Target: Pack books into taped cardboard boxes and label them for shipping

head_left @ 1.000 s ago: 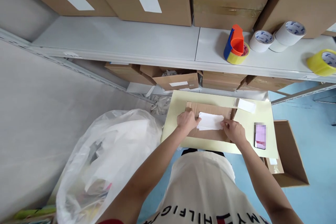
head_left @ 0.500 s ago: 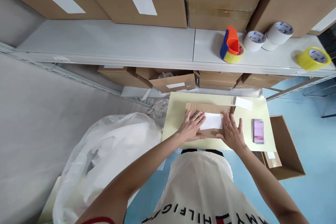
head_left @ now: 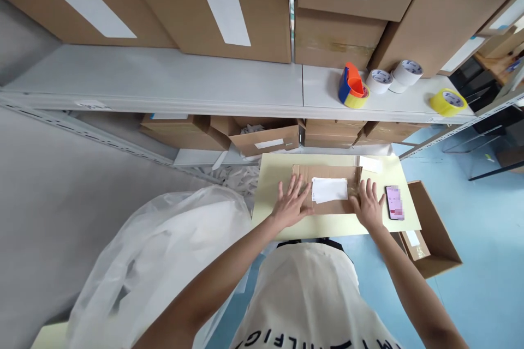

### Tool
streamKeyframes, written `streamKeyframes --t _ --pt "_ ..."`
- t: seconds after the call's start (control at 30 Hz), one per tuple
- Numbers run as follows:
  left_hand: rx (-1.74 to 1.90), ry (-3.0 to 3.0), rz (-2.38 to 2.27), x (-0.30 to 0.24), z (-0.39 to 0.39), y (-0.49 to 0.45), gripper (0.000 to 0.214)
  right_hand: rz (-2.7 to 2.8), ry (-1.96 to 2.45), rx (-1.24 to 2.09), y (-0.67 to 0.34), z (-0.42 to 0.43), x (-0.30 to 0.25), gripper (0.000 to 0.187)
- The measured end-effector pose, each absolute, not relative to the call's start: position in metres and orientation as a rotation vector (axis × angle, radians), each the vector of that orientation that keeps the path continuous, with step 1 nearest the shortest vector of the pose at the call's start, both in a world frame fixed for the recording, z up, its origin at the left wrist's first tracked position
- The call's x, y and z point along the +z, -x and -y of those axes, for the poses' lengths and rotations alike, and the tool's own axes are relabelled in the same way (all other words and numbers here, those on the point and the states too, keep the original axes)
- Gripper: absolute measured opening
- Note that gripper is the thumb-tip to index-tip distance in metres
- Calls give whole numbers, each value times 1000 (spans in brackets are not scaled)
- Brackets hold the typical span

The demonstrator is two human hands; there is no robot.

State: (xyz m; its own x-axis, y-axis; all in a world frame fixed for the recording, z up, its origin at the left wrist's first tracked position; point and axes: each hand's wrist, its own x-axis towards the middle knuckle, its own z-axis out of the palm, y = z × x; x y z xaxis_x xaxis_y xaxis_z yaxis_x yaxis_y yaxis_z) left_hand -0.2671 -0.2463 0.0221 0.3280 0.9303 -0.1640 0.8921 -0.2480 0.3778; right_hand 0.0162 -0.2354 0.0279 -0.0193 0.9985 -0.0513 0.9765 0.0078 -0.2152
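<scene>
A flat brown cardboard box (head_left: 327, 171) lies on the pale yellow table (head_left: 270, 174), with a white label (head_left: 329, 190) on its upper face. My left hand (head_left: 291, 203) rests at the box's left end, fingers spread and holding nothing. At the right end is my right hand (head_left: 369, 206), its fingers stretched forward over the box's edge, also holding nothing. Right of that hand lies a phone (head_left: 394, 203) with a pinkish, partly blurred screen. A small stack of white labels (head_left: 370, 164) sits behind the box at the back right.
Above the table, a grey shelf (head_left: 204, 82) carries large cartons, a tape dispenser (head_left: 351, 87), white tape rolls (head_left: 380, 80) and a yellow tape roll (head_left: 448, 102). An open carton (head_left: 438, 223) stands on the floor at right. A big translucent plastic bag (head_left: 164, 262) fills the left.
Both hands have shifted outward from the label toward the box's ends, so more of the label shows. The camera view has tilted up slightly.
</scene>
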Motion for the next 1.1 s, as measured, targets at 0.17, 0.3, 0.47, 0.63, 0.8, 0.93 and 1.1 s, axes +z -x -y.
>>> streamKeyframes --t 0.17,0.3,0.47,0.63,0.8,0.93,1.1 --pt "350 -1586 -1911 14 241 262 100 1673 2303 701 -19 204 27 58" --pt "407 -1378 -1801 15 232 263 95 1484 2213 796 -26 201 20 51" --pt "339 -1270 -1775 26 222 266 75 1188 1978 1102 -38 218 11 64" --pt "192 -1329 -1869 37 215 260 87 1099 1980 1077 -29 227 5 74" --pt "165 -1383 -1944 38 215 256 86 1106 1969 1072 -22 234 6 79" --pt "142 -1387 -1985 38 215 253 80 975 1676 1392 -31 237 6 71" --pt "115 -1401 -2045 66 223 232 71 872 1546 1348 -50 237 19 67"
